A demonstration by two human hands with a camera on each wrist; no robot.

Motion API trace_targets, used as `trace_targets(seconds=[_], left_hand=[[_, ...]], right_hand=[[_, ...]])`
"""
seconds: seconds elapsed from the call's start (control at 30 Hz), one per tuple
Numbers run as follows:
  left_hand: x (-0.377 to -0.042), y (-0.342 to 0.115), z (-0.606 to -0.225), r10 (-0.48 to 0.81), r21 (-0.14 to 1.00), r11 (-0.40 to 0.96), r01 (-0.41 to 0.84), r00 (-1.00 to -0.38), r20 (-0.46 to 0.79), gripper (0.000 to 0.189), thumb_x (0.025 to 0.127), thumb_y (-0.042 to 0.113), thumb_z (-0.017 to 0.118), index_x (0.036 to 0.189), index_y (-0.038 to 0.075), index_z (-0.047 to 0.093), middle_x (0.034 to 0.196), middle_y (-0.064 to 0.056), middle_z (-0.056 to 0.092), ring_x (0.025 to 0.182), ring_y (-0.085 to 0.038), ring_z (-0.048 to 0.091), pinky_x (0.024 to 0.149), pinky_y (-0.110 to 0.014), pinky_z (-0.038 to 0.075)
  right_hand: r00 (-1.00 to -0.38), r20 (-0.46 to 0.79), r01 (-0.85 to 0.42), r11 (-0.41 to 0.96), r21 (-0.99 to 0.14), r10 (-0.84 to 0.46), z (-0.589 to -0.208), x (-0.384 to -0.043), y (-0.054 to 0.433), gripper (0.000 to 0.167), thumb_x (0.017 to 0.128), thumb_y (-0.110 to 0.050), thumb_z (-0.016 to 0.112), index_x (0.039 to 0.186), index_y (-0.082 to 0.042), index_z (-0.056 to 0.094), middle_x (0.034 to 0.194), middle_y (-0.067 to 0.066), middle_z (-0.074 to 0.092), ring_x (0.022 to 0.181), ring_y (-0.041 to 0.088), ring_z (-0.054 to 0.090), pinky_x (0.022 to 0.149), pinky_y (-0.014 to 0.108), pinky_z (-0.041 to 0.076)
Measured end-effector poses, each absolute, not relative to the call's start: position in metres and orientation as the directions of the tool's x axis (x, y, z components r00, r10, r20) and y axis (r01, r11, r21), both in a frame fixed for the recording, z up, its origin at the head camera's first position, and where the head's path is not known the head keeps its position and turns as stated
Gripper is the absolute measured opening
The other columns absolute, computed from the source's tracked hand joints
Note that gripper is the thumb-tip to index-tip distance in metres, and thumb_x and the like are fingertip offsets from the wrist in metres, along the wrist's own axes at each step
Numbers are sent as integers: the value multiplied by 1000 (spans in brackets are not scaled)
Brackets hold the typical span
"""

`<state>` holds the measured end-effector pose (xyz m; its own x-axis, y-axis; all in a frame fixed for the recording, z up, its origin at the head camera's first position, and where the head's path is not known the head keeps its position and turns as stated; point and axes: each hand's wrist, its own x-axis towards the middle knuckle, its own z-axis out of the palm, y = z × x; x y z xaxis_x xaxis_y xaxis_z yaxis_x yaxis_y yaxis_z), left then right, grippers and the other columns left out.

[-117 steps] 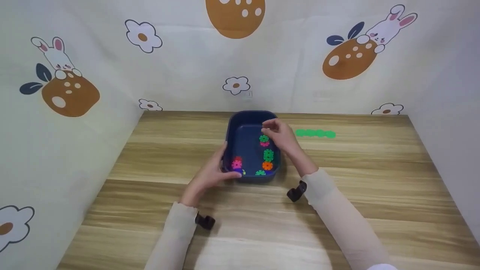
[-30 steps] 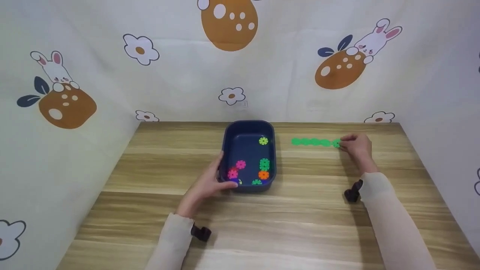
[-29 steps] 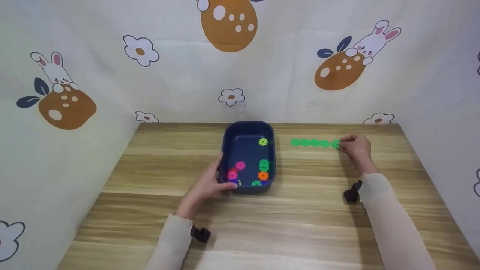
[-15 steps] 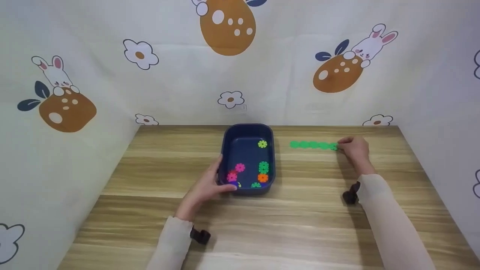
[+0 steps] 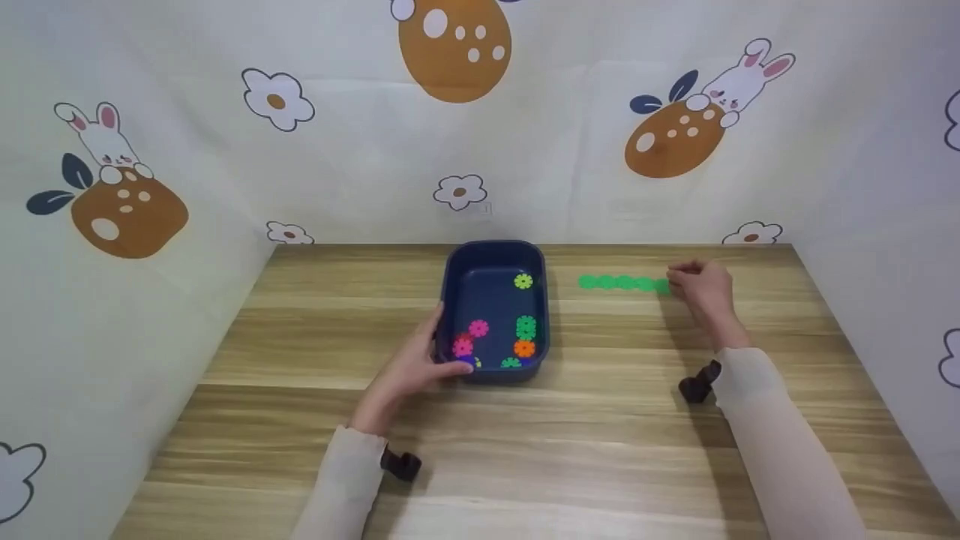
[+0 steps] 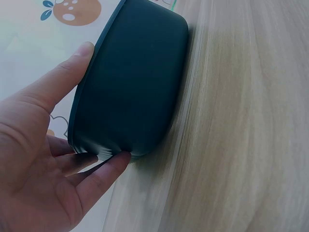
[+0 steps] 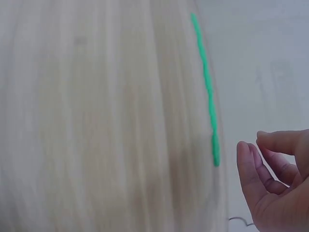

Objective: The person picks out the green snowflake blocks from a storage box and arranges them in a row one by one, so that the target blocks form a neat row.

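My left hand [image 5: 412, 365] grips the near left corner of a dark blue plastic bin [image 5: 491, 300], thumb over the front rim and fingers along the side. In the left wrist view its fingertips press the bin's outer wall [image 6: 135, 72]. Past the right end of a row of green snowflake discs [image 5: 625, 283] hovers my right hand [image 5: 706, 291], overlapping the last disc in the head view. The right wrist view shows its fingers [image 7: 247, 166] loosely bent, nothing between them, and the green row [image 7: 208, 89] lying flat on the table beside them.
Inside the bin lie a yellow disc [image 5: 523, 281], pink discs [image 5: 478, 328], green discs [image 5: 526, 328] and an orange disc [image 5: 524, 348]. The wood-grain table [image 5: 600, 442] meets a patterned cloth backdrop [image 5: 360, 172] behind the bin and the row.
My right hand has gone from the bin to the row's right end, where a green disc has joined, and has let go of it. My left hand stays on the bin.
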<state>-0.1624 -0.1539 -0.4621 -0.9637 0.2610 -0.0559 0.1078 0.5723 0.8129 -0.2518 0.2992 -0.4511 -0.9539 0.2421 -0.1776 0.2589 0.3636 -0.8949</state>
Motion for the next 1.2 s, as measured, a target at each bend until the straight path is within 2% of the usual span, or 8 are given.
trace_targets(seconds=[0.17, 0.33, 0.57, 0.77, 1.0, 1.2], left_hand=[[-162, -154, -464, 263, 821, 561, 107, -963, -55, 113, 77, 31, 87, 161, 12, 14, 166, -16, 20, 152, -35, 24, 124, -54, 21], [-156, -155, -466, 261, 825, 558, 94, -963, -66, 114, 76, 32, 87, 161, 12, 14, 167, -16, 19, 152, -36, 24, 124, -55, 21], [-155, -154, -464, 262, 822, 564, 76, -961, -91, 114, 77, 33, 87, 161, 15, 13, 168, -12, 17, 154, -33, 21, 125, -53, 18], [-160, -156, -459, 258, 823, 560, 93, -964, -67, 113, 77, 30, 87, 161, 14, 13, 167, -13, 18, 154, -33, 21, 125, -54, 19], [-159, -155, -461, 251, 816, 573, 73, -964, -90, 113, 77, 32, 86, 162, 16, 12, 168, -11, 17, 154, -32, 20, 126, -52, 18], [-159, -153, -461, 248, 821, 566, 74, -965, -84, 113, 77, 32, 86, 161, 15, 13, 167, -13, 18, 153, -33, 22, 125, -54, 20]], right_hand=[[-970, -111, 192, 395, -898, 219, -442, -250, 281, 34, 97, -16, 63, 123, 6, 62, 99, 0, 64, 78, -3, 64, 81, 20, 59], [-985, -84, 134, 360, -923, 151, -440, -243, 256, 35, 97, -14, 64, 124, 8, 61, 93, -4, 63, 77, -4, 65, 82, 20, 59], [-997, -73, 77, 201, -977, 28, -432, -231, 216, 38, 96, -12, 64, 125, 12, 57, 95, -2, 62, 85, 2, 66, 82, 17, 58], [-998, -54, 48, 134, -990, -40, -424, -228, 179, 33, 96, -7, 63, 122, 13, 58, 95, -1, 63, 84, 4, 68, 80, 17, 59], [-994, -55, 40, 151, -988, -94, -424, -218, 138, 27, 96, -8, 64, 117, 9, 63, 103, 9, 66, 95, 17, 70, 85, 26, 60], [-989, 8, -40, 206, -978, -151, -423, -208, 107, 26, 96, -8, 65, 118, 6, 63, 114, 18, 66, 103, 24, 67, 91, 26, 58]])
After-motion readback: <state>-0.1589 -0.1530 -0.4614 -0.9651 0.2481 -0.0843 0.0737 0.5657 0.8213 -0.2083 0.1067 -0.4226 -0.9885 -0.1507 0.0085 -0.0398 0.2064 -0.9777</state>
